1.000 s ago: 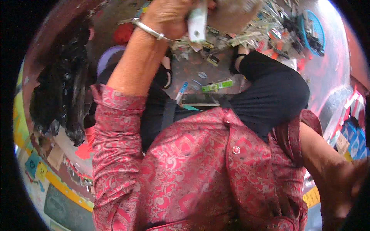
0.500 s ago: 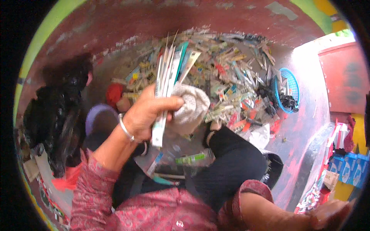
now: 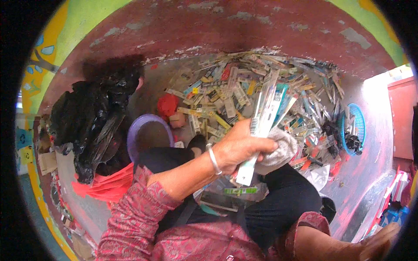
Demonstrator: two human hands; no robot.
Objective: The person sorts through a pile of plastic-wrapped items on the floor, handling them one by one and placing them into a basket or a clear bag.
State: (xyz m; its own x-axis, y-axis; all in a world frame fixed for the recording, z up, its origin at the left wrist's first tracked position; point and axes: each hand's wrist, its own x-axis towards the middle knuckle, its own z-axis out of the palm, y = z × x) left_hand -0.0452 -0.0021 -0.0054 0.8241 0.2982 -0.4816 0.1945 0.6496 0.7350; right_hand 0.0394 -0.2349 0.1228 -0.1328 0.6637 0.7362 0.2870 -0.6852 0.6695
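left of view: a crumpled black plastic bag (image 3: 93, 117) slumps against the wall, with red plastic sheeting (image 3: 106, 187) spread under it; what the bag holds i cannot tell. next to it, a purple basin (image 3: 150, 135), tilted toward me, with nothing that i can make out inside.

centre: my left hand (image 3: 239, 148), bangle (image 3: 214, 160) at the wrist, is clenched around a bundle of flat packaged strips (image 3: 263, 117) and a grey cloth (image 3: 278, 150). a second ago this hand was raised high and close to the camera with the bundle; half a second ago it was lower; now it sits out over my lap, the bundle fanned upward toward the heap. i judge the handful is being carried back down to the pile rather than away from it.

behind the hand: a wide heap of similar loose packets (image 3: 244, 87) covers the floor up to the red wall.

right: a blue perforated basket (image 3: 358, 130) lies on the floor, with a few dark small items in it, too small to identify.

lower right edge: my right hand (image 3: 379, 245) rests low beside my knee, fingers loose, holding nothing that shows.
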